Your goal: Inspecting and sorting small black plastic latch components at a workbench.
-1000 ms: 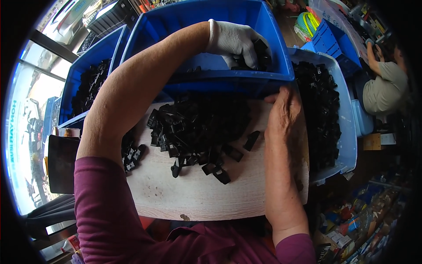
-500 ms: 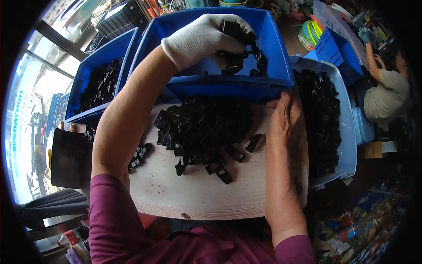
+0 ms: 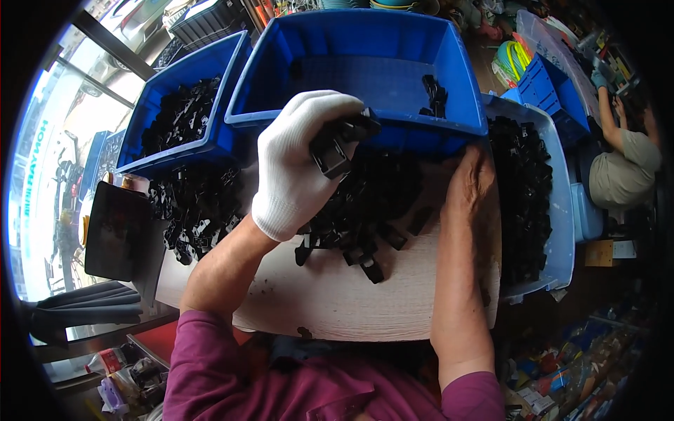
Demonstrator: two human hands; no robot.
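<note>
- Step in hand, by the look of it: a handful of black parts (image 3: 333, 158) being moved by the gloved L hand (image 3: 298, 158) — at frame ctr, btwn the big blue bin (image 3: 365, 74) up top and the pile (image 3: 382, 193) on the tabletop (image 3: 316, 305).
- Next move, as judged, called for a firm grip till low over a surface, then an easy release; loose pcs. could have spilled.
- L hand: fingers curled around the parts, back of the glove to frame left, wrist raised; forearm slanted up from lower left w/ elbow bent.
- R hand (image 3: 472, 179): bare, upright at right of ctr, by the bin's near corner — fingertips in shadow, so couldn't tell if it gripped or merely rested. Forearm ran nearly straight up the right side.
- More black parts: a small cluster (image 3: 434, 97) in the big bin's right end, a second heap (image 3: 193, 210) at left, plus loads in the smaller blue bin (image 3: 168, 157), upper left, and the clear tub (image 3: 564, 231), far right.
</note>
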